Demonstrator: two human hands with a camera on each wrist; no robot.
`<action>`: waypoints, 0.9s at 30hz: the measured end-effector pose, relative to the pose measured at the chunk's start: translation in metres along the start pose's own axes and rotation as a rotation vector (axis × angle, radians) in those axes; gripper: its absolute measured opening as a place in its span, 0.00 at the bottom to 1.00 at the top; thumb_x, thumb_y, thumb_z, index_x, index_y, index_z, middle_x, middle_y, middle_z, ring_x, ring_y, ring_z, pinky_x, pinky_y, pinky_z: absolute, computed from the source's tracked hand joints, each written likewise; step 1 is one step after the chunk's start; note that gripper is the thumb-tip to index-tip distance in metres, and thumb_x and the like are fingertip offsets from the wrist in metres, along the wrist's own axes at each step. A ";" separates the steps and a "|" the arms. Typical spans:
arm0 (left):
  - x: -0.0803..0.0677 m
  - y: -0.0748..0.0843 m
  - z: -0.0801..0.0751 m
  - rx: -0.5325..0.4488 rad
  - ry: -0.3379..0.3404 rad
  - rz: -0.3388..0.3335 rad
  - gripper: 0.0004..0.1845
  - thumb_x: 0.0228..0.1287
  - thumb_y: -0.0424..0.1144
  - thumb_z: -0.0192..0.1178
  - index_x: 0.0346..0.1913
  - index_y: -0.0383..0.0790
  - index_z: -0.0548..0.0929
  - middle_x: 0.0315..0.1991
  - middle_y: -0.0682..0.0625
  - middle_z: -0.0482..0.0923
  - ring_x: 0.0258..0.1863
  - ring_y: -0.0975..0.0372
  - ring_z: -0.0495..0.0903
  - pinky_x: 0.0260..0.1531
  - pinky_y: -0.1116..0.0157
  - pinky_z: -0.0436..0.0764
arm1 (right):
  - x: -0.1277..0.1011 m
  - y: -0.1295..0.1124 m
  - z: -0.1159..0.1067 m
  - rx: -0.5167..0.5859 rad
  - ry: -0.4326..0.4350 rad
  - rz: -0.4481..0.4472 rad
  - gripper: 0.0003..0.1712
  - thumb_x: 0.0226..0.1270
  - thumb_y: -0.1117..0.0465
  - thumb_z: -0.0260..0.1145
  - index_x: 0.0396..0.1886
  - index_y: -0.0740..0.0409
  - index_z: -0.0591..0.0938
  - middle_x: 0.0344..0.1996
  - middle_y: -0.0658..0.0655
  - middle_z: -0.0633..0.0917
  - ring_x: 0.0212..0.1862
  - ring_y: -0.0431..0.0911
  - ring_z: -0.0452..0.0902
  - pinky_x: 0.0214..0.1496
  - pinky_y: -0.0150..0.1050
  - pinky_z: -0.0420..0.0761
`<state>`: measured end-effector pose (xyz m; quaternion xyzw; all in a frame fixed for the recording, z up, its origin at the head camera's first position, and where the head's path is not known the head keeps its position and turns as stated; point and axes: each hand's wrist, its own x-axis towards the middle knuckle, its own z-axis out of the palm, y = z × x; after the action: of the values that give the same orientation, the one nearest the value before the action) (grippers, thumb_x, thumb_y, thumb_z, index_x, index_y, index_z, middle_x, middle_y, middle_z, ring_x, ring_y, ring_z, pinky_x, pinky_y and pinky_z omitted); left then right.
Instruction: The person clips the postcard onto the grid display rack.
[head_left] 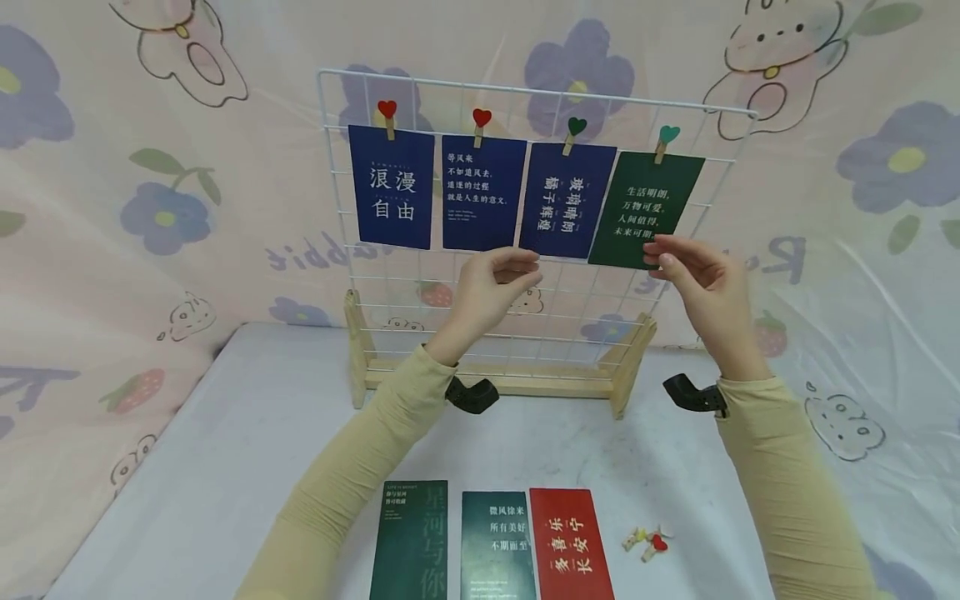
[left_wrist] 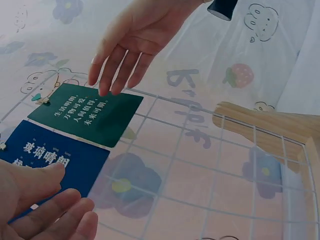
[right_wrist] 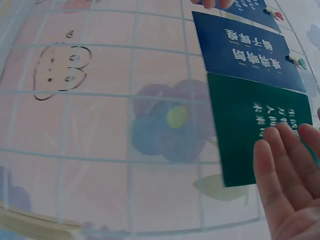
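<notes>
Head view: a white wire grid (head_left: 341,275) on a wooden stand holds four clipped cards. The right hand (head_left: 701,283), fingers straight, touches the lower right edge of the green card (head_left: 641,208); the left hand (head_left: 491,287) hangs loosely open just below the blue card (head_left: 562,200).

Left wrist view: the green card (left_wrist: 87,112) looks thin, light, matte and bendable, best pinched at a free lower corner.

Right wrist view: fingertips (right_wrist: 285,150) lie flat on the green card (right_wrist: 247,125).
</notes>
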<state>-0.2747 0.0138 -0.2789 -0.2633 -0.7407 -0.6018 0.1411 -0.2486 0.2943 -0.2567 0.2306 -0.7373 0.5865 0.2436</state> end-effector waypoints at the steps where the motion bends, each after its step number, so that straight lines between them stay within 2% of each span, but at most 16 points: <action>1: -0.004 -0.002 -0.002 0.003 -0.008 -0.014 0.14 0.62 0.32 0.65 0.50 0.34 0.82 0.42 0.45 0.84 0.39 0.61 0.82 0.42 0.71 0.80 | -0.003 0.002 0.000 -0.004 -0.007 0.008 0.18 0.69 0.67 0.61 0.56 0.71 0.77 0.48 0.62 0.83 0.49 0.47 0.80 0.51 0.31 0.79; 9: -0.034 -0.025 -0.019 -0.022 -0.111 -0.108 0.17 0.62 0.31 0.65 0.53 0.33 0.81 0.46 0.43 0.82 0.44 0.58 0.82 0.45 0.66 0.81 | -0.032 0.021 -0.001 0.026 -0.060 0.058 0.19 0.70 0.68 0.59 0.58 0.71 0.75 0.50 0.63 0.82 0.49 0.47 0.80 0.51 0.31 0.79; 15: -0.054 -0.042 -0.031 -0.051 -0.118 -0.160 0.18 0.61 0.32 0.65 0.54 0.35 0.80 0.46 0.44 0.82 0.45 0.57 0.81 0.47 0.64 0.80 | -0.053 0.034 -0.001 0.059 -0.083 0.084 0.18 0.70 0.70 0.58 0.58 0.71 0.76 0.50 0.63 0.82 0.49 0.48 0.80 0.50 0.32 0.79; 21: -0.070 -0.057 -0.042 -0.016 -0.137 -0.208 0.19 0.63 0.36 0.65 0.56 0.35 0.79 0.48 0.44 0.81 0.47 0.57 0.80 0.48 0.63 0.80 | -0.073 0.047 -0.002 -0.020 -0.091 0.139 0.19 0.71 0.67 0.58 0.59 0.67 0.76 0.50 0.62 0.82 0.50 0.46 0.79 0.51 0.30 0.78; 23: -0.076 -0.062 -0.047 -0.016 -0.148 -0.222 0.20 0.63 0.36 0.65 0.57 0.35 0.79 0.49 0.43 0.80 0.48 0.55 0.80 0.49 0.61 0.79 | -0.079 0.052 -0.003 -0.029 -0.104 0.157 0.19 0.71 0.67 0.58 0.59 0.69 0.75 0.50 0.62 0.82 0.50 0.45 0.79 0.51 0.30 0.78; 27: -0.089 -0.068 -0.056 -0.007 -0.155 -0.294 0.21 0.63 0.37 0.64 0.58 0.35 0.77 0.49 0.44 0.80 0.49 0.55 0.79 0.50 0.60 0.79 | -0.093 0.060 -0.004 -0.051 -0.145 0.198 0.20 0.72 0.65 0.57 0.59 0.72 0.73 0.49 0.61 0.82 0.49 0.44 0.79 0.50 0.30 0.79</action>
<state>-0.2457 -0.0697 -0.3683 -0.1982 -0.7777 -0.5966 -0.0073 -0.2133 0.3158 -0.3597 0.1920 -0.7869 0.5704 0.1364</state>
